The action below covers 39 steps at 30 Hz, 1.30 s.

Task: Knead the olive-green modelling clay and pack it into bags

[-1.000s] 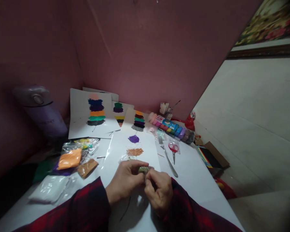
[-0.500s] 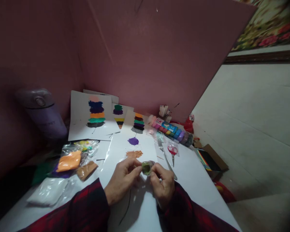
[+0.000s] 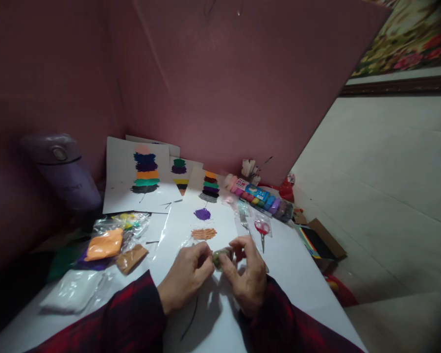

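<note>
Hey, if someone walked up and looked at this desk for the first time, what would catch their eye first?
Most likely the two hands at the near edge of the white table: the left hand and right hand pinch a small green lump between their fingertips. Next come the white sheets at the back by the pink wall, each with stacked bands of bright colour, and the orange packet at the left.

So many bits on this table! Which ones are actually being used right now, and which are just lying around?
In use: left hand, right hand, green clay lump pinched between both, white sheet beneath.
Lying about: fork, scissors, clay pack, orange clay bag, purple bottle.
</note>
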Each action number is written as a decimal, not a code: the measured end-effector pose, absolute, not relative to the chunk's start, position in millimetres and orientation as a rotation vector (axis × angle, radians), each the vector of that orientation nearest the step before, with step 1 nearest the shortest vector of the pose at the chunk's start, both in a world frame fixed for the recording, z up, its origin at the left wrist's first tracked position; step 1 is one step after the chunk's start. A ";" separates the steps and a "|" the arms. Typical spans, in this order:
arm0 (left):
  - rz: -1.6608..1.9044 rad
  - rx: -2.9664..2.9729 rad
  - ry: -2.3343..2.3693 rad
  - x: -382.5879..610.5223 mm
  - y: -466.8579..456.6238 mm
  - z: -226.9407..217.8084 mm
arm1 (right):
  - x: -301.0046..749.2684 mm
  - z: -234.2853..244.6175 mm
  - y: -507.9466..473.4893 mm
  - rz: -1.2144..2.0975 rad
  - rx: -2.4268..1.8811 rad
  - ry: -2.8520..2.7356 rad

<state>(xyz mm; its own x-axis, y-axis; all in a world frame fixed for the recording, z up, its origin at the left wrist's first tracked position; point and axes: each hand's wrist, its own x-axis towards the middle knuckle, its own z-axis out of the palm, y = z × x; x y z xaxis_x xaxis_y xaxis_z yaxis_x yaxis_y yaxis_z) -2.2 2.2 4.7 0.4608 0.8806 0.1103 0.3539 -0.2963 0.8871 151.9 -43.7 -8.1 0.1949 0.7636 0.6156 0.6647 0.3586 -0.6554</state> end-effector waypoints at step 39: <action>0.797 1.798 0.972 2.6 -5.8 2.2 | 157.8 -12.1 -37.5 0.838 -1.089 -1.532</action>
<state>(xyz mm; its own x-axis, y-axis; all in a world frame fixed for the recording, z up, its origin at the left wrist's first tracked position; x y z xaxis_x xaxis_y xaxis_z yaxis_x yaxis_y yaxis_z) 2.6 -5.8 2.2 0.4802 0.8701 0.1115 0.2797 -0.2724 0.9206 157.8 -37.5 -12.1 -0.0567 0.9383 0.3412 0.2185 0.3452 -0.9128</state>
